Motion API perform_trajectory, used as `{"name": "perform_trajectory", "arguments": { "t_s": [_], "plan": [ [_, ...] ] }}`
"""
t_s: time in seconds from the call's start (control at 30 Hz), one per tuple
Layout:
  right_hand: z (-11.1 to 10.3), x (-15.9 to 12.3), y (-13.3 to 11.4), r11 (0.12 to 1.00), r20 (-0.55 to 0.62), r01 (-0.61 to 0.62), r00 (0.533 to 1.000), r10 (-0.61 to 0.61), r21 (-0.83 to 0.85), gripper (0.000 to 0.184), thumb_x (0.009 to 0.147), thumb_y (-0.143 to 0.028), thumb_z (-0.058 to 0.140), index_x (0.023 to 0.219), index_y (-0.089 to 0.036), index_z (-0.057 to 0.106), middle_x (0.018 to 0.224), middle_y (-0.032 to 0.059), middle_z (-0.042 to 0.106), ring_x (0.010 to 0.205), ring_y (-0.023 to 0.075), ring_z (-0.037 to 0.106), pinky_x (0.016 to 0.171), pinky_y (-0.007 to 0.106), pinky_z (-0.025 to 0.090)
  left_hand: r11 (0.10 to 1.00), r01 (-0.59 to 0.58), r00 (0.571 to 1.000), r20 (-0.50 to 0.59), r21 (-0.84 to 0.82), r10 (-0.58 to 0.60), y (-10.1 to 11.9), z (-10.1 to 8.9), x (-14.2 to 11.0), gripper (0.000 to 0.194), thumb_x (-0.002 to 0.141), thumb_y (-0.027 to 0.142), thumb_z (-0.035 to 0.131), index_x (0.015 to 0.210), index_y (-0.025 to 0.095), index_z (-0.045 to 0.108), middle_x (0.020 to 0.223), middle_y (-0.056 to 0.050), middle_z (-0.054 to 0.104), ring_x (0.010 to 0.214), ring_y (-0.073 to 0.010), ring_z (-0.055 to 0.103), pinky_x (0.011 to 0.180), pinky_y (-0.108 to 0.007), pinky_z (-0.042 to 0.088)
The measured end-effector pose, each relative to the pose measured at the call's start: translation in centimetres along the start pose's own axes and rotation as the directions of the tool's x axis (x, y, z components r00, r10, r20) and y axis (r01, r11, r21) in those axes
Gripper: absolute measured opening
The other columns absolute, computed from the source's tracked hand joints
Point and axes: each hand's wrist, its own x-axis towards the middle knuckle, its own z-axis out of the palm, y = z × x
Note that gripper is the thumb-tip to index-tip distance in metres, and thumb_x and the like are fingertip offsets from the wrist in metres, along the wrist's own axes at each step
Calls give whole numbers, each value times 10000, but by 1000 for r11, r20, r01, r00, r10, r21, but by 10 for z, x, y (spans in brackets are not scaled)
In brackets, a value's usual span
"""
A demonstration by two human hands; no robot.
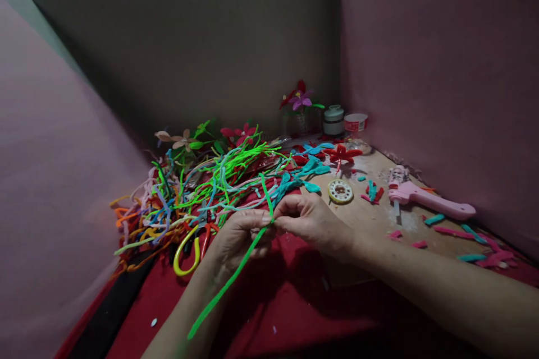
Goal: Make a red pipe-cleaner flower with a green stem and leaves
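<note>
A bright green pipe cleaner [236,275] runs between my two hands, over the front of the table. My left hand [240,238] pinches it near its bend, thumb on top. From the other side, the thumb and forefinger of my right hand [309,221] close on the same spot. One short end points up and away; the long end slants down to the left across my left wrist. Just left of my left hand lie scissors with a yellow handle loop [187,255]. Behind both hands spreads a heap of green pipe cleaners [236,165].
Mixed-colour pipe cleaners [147,224] pile up at the left. On the right are a pink tool [433,201], a round yellow-rimmed dial [340,191] and colourful scraps. A red flower [342,154], a grey jar [334,120] and a cup [356,122] stand farther back. Walls enclose the table.
</note>
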Motion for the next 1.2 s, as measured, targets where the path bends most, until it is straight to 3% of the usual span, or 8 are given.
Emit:
{"name": "perform_trajectory", "arguments": {
  "t_s": [0.13, 0.23, 0.37, 0.57, 0.67, 0.8, 0.87, 1.2],
  "plan": [
    [-1, 2, -1, 979, 2, -134, 991, 135, 152, 42, 654, -175, 594, 664, -135, 599, 530, -16, 582, 416, 55, 403, 425, 193, 291, 980, -149, 976, -141, 134, 168, 3, 6, -5, 177, 687, 267, 635, 664, 123, 535, 462, 72, 352, 362, -13, 250, 359, -156, 204],
    [-4, 4, -2, 938, 34, -172, 985, 169, 300, 53, 643, -180, 604, 671, -138, 587, 528, -4, 602, 386, 53, 394, 406, 194, 278, 798, -411, 831, -178, 441, 526, 6, 10, -11, 130, 715, 263, 639, 743, 147, 586, 601, 19, 517, 476, -56, 441, 446, -183, 352],
    [-5, 5, -3, 882, 120, -252, 967, 223, 398, 71, 613, -174, 626, 655, -134, 586, 519, 2, 603, 377, 48, 392, 388, 182, 261, 299, -597, 581, 145, 745, 801, 8, 11, -18, 89, 725, 192, 633, 813, 181, 643, 846, -51, 575, 832, -162, 549, 736, -274, 447],
    [-4, 4, 0, 871, 201, -302, 950, 240, 386, 90, 590, -168, 642, 653, -127, 593, 500, 9, 611, 350, 40, 358, 361, 179, 204, -53, -545, 493, 371, 837, 787, 11, 9, -24, 82, 764, 164, 586, 790, 208, 649, 828, -46, 585, 791, -153, 554, 692, -274, 451],
    [-2, 2, -2, 902, 192, -263, 959, 207, 343, 76, 601, -169, 636, 655, -127, 601, 505, 2, 611, 360, 38, 354, 371, 181, 217, 47, -518, 583, 313, 854, 750, 13, 10, -26, 58, 758, 203, 594, 723, 188, 637, 744, -40, 601, 730, -153, 546, 684, -285, 439],
    [4, -4, -6, 938, 118, -233, 971, 209, 256, 40, 603, -149, 609, 638, -137, 594, 484, -18, 593, 381, 40, 354, 393, 178, 239, 601, -397, 856, 43, 694, 515, 10, 8, -20, 160, 739, 275, 599, 647, 144, 589, 597, -18, 564, 588, -135, 523, 595, -270, 422],
    [6, -6, -6, 962, 44, -192, 981, 187, 196, 39, 607, -126, 581, 641, -139, 595, 494, -24, 590, 416, 49, 398, 425, 178, 289, 803, -308, 930, -17, 510, 368, 6, 8, -14, 185, 709, 286, 620, 628, 128, 569, 582, -19, 561, 566, -132, 524, 592, -271, 419],
    [6, 1, -1, 926, 113, -291, 956, 271, 240, 112, 638, -209, 619, 707, -128, 584, 570, 12, 634, 404, 77, 511, 388, 187, 370, 794, -316, 873, -168, 519, 457, 6, 8, -9, 200, 717, 318, 620, 650, 146, 542, 577, 23, 533, 556, -96, 485, 588, -228, 398]
  ]
}}
